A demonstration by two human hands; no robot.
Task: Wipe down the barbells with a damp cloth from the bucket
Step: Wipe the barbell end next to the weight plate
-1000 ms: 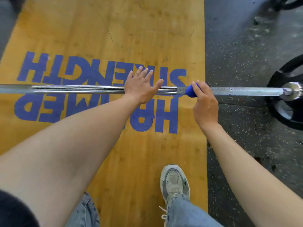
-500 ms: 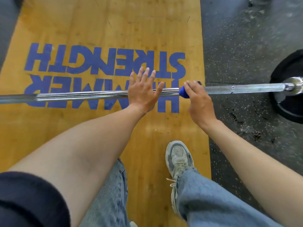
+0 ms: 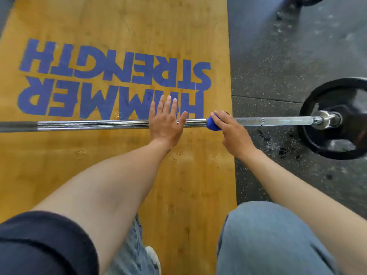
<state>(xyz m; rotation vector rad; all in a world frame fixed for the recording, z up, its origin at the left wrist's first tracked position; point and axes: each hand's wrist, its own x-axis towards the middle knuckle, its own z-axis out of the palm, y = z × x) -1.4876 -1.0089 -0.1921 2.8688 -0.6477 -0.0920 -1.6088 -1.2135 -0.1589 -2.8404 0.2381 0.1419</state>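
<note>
right hand [image 3: 234,133] grips cloth [image 3: 212,125] on barbell [image 3: 99,125] | seemingly wrapped

Under me lies a yellow wooden platform [image 3: 111,22] with blue lettering [image 3: 111,84] reading HAMMER STRENGTH (upside down from where I stand). To my right it meets dark speckled rubber flooring [image 3: 278,62], scuffed with pale flecks, with a seam line running across it.
</note>
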